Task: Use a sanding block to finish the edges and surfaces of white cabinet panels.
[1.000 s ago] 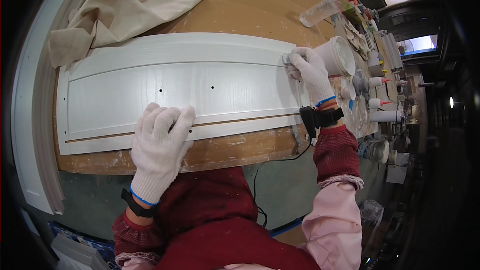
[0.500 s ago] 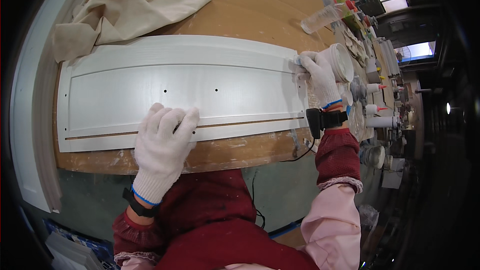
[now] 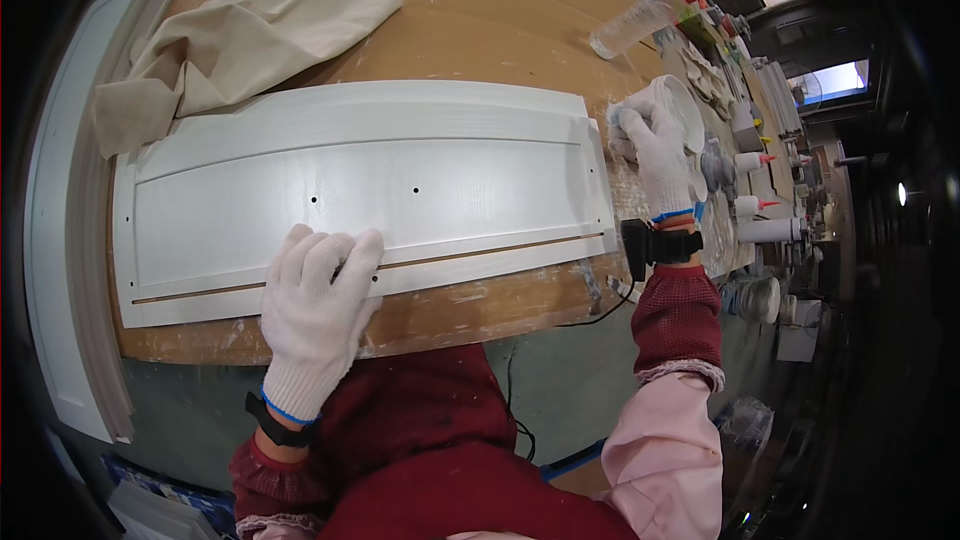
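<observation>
A long white panel (image 3: 470, 165) with a recessed middle, small dark holes and a narrow slot lies on the brown worktable. My left hand (image 3: 315, 310), in a white knit glove, rests on the panel's near edge, fingers stretched and slightly bent, holding nothing. Just off the panel's right end is my right hand (image 3: 655, 155), gloved likewise. Its fingers are pinched together around something small and pale that I cannot make out. Right beside those fingers, and partly hidden by them, stands a white tub (image 3: 688, 112).
A crumpled beige cloth (image 3: 250, 35) overlaps the panel's far left corner. More white panels (image 3: 75, 210) stand along the left. A clear plastic bottle (image 3: 630, 28) lies at the far right, with glue bottles (image 3: 752, 161) and other containers lined up nearer. A black cable (image 3: 600, 318) hangs from the right wrist strap.
My right hand has moved off the panel's right end, outward to the tub's side. My left hand still rests on the near edge. The whole view has shifted slightly.
</observation>
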A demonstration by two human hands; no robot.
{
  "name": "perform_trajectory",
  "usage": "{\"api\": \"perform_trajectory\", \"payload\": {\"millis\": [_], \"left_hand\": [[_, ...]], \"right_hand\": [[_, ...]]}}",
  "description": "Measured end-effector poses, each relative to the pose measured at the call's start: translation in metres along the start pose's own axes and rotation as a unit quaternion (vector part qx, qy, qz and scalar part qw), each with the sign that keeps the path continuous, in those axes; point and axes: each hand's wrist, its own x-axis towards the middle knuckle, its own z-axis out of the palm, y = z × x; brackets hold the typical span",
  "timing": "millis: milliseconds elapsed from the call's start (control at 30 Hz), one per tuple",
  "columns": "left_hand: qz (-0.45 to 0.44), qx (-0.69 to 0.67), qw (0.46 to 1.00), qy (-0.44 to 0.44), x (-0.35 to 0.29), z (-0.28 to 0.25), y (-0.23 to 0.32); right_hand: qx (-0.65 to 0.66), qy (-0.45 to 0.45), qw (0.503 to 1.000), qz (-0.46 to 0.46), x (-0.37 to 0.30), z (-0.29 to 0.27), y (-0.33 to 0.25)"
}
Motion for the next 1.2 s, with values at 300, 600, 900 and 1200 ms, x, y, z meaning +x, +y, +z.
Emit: {"api": "perform_trajectory", "payload": {"millis": [300, 600, 900, 1200], "left_hand": [[0.015, 0.024, 1.0, 0.009, 0.002, -0.002, 0.006], [0.019, 0.025, 0.999, -0.009, 0.003, -0.004, 0.007], [0.013, 0.03, 0.999, -0.017, 0.002, -0.004, 0.005], [0.01, 0.03, 0.999, -0.022, 0.004, -0.005, 0.005]], "right_hand": [[-0.217, -0.017, 0.975, -0.034, 0.016, 0.005, 0.006], [-0.425, -0.038, 0.897, -0.118, 0.039, 0.019, 0.0], [-0.406, -0.058, 0.906, -0.104, 0.041, 0.006, -0.016], [-0.401, -0.009, 0.909, -0.113, 0.041, -0.017, -0.002]]}}
